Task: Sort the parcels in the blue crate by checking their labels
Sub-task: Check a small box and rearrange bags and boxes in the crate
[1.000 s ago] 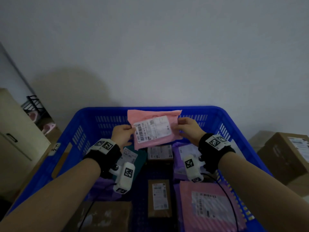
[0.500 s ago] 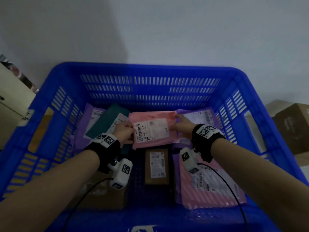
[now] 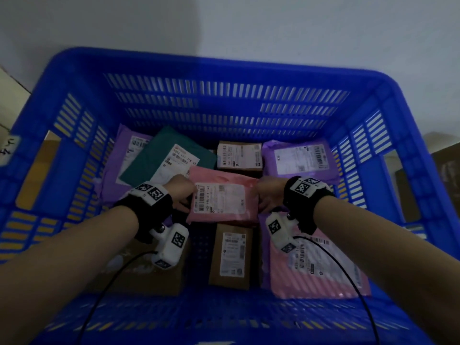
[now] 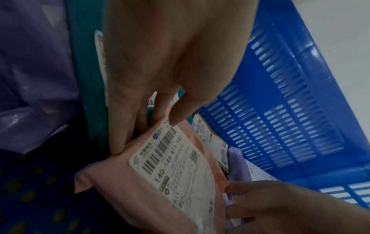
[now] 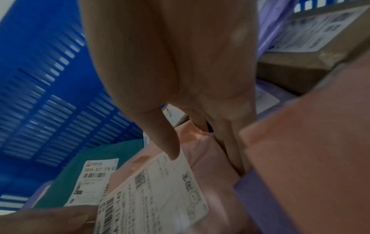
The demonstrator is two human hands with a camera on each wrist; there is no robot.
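Inside the blue crate (image 3: pixel 224 63), the left hand (image 3: pixel 183 192) and right hand (image 3: pixel 270 196) pinch opposite edges of a small pink mailer (image 3: pixel 224 197), crinkled, white barcode label up, low over the middle. Counted left to right: two purple bags, one teal, three brown boxes, two pink mailers.
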